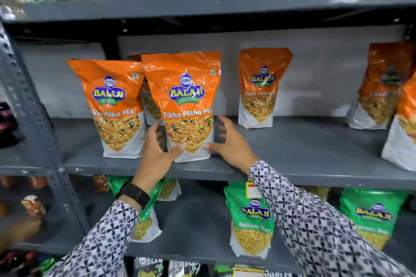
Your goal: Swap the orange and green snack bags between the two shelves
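On the upper shelf (292, 144) in the head view, orange snack bags (258, 87) stand upright, and both hands flank the middle orange bag (186, 105): left hand (157, 148) with thumb on its lower front, right hand (227, 144) spread just beside its right edge, neither grip clamped. Green snack bags (249, 218) sit on the lower shelf (198, 220). Judging by this, the swap looks barely begun, with nearly every bag left to move.
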Motion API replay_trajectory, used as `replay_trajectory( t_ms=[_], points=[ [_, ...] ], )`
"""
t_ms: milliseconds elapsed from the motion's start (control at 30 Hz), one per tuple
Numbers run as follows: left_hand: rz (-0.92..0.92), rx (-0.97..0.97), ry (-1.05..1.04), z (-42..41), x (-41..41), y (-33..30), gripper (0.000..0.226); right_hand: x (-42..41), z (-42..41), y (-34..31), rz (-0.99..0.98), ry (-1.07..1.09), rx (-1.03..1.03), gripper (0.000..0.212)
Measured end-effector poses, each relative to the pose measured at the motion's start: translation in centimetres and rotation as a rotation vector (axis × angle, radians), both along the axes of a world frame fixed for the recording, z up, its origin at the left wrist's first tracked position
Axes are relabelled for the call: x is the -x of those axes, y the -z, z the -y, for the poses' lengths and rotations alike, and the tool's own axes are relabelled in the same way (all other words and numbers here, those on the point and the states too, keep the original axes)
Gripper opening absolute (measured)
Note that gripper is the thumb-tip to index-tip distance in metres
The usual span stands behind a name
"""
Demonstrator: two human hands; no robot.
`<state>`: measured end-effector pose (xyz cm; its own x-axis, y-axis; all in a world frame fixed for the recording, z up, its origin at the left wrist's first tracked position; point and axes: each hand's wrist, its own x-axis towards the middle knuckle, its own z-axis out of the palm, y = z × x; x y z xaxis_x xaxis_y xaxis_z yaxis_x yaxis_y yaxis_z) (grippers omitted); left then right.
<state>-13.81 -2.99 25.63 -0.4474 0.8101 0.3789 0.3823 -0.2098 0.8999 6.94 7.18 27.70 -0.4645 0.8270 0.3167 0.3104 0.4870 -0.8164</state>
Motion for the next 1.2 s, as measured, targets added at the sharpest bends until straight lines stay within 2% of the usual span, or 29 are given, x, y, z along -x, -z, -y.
replay_trajectory(
  t_ms=[67,200,300,567,767,1067,1200],
  points=[
    [-0.025,0.046,0.068,-0.7,0.6,0.0,0.101,0.9,-0.8,0.2,-0.015,-0.034,0.038,0.102],
    [-0.094,0.029,0.087,-1.6,0.5,-0.2,0.081,1.4,-1.6,0.9,-0.060,-0.046,0.010,0.075],
    [-0.076,0.012,0.132,-2.1,-0.3,-0.4,0.081,0.2,-1.7,0.8,-0.077,-0.021,0.001,0.066],
    [-0.070,0.014,0.252,-4.3,-6.7,-0.4,0.067,-6.8,-1.3,0.7,-0.099,0.083,0.011,0.073],
    [-0.065,0.015,0.321,-5.7,-11.7,-0.5,0.065,-12.0,-0.7,0.7,-0.125,0.188,-0.002,0.065],
    [-0.080,0.035,0.335,-6.3,-15.3,-0.3,0.072,-15.7,-0.4,1.0,-0.127,0.249,-0.009,0.062],
    [-0.084,0.019,0.324,-5.4,-16.0,-0.6,0.082,-15.6,0.4,0.6,-0.155,0.242,-0.024,0.069]
  ],
)
